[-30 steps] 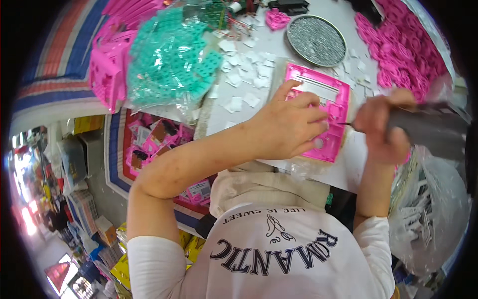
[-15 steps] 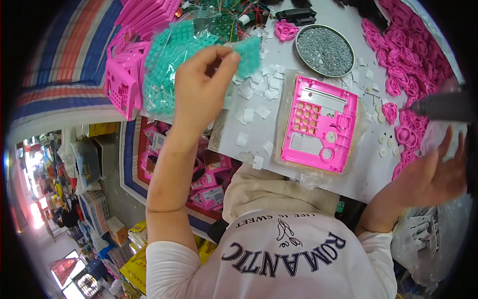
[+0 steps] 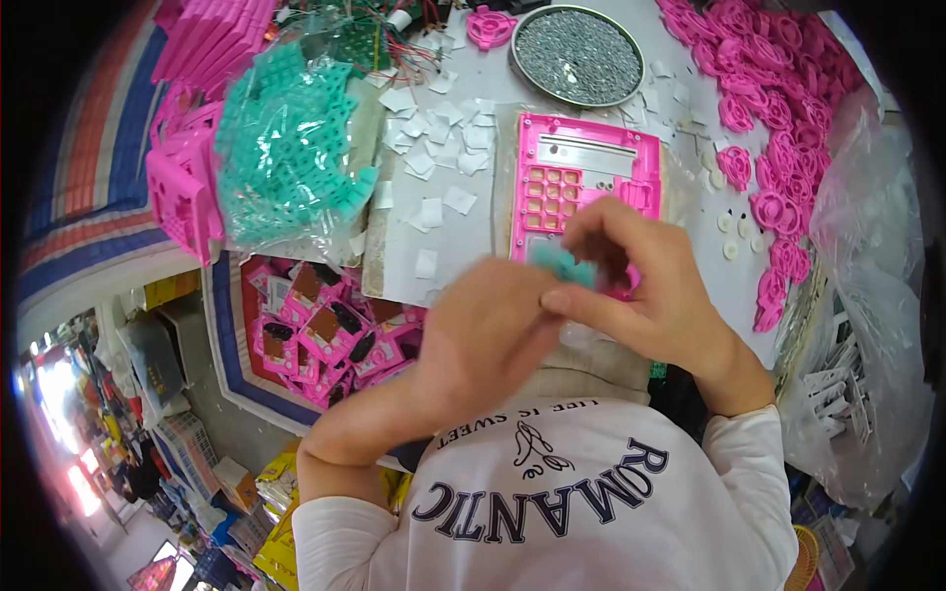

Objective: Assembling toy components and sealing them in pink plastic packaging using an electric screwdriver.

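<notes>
A small teal rubber keypad [image 3: 564, 264] is between my hands, over the near part of a pink plastic casing [image 3: 645, 148]. My left hand [image 3: 488, 325], blurred by motion, is closed at the keypad's near left side; its fingertips are mostly hidden. My right hand [image 3: 655, 281] pinches the keypad from the right with thumb and fingers. The casing has a grid of square holes and a long slot, and lies face down or inner side up on a padded sheet. My hands cover its lower part.
A bag of teal keypads [image 3: 291, 158] stands left, beside pink panels [image 3: 187, 187]. White paper squares [image 3: 429, 212] are scattered mid-table. A round tin of screws [image 3: 576, 59] sits behind the casing. Pink ring-shaped parts [image 3: 778, 108] are heaped right, near white discs [image 3: 729, 224]. Finished-looking pink units [image 3: 330, 330] lie lower left.
My left hand has brought the teal keypad from beside the bag to above the casing. My right hand has come in from the far right to meet it. The view has shifted.
</notes>
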The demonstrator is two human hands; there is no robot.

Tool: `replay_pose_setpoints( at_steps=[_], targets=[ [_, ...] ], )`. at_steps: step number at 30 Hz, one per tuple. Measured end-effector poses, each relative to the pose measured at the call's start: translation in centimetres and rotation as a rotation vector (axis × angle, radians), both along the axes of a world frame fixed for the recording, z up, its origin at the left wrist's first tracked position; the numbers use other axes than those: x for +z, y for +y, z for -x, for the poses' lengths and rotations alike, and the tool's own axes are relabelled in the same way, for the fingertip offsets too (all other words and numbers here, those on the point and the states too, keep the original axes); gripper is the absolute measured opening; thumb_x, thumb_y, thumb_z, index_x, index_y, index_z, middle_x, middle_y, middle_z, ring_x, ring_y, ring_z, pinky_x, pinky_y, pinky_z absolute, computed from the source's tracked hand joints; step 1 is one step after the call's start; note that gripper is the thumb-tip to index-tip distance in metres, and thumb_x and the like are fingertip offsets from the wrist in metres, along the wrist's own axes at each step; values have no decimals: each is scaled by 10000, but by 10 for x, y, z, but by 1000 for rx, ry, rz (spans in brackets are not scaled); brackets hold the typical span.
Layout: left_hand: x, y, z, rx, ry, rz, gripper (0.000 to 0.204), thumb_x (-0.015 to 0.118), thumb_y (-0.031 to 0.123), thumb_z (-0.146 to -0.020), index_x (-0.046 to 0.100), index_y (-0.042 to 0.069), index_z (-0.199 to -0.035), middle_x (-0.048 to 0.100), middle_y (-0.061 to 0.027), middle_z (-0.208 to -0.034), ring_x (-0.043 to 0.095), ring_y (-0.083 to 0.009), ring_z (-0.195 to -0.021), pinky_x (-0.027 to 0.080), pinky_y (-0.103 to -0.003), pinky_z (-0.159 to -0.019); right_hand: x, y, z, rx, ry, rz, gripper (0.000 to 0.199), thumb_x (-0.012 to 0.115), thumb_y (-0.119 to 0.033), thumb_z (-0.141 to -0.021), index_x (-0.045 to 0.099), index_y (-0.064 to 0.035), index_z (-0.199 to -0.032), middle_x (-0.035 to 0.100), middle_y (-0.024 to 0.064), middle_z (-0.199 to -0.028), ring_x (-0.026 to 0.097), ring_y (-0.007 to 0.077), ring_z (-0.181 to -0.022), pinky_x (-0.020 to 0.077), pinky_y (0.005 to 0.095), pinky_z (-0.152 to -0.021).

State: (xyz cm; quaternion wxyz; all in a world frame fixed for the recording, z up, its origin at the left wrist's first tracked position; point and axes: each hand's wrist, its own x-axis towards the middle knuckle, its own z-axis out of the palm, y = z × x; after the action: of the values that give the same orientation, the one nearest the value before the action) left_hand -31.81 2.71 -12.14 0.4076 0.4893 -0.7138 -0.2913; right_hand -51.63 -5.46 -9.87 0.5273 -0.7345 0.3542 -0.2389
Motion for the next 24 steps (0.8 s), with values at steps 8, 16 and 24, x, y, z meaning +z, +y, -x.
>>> replay_pose_setpoints(
  at_steps=[8, 16, 24],
  targets=[
    [0, 34, -17, -280, 68, -74, 285, 787, 52, -779, 711, 8, -1049, 705, -123, -1027, 698, -325, -884, 563, -408, -745, -9, 17, 39, 323, 121, 52, 179, 771, -67, -845, 741, -15, -1013, 724, 78, -859, 646, 158, -636, 510, 293, -592],
    [-5, 9, -34, -77, 64, -56, 201, 685, -78, -799, 721, -18, -988, 731, -144, -970, 693, -263, -809, 545, -339, -678, -41, -63, -12, 40, 262, 348, 192, 743, -104, -880, 722, -37, -1059, 713, 88, -863, 650, 223, -671, 523, 312, -615],
    [-13, 14, -45, -6, 56, -89, 199, 670, -88, -811, 729, -20, -989, 734, -142, -965, 677, -213, -780, 517, -292, -643, -28, -56, -15, 42, 322, 693, 346, 788, -123, -826, 707, -42, -1152, 696, 112, -1117, 670, 283, -926, 555, 364, -798]
  ],
)
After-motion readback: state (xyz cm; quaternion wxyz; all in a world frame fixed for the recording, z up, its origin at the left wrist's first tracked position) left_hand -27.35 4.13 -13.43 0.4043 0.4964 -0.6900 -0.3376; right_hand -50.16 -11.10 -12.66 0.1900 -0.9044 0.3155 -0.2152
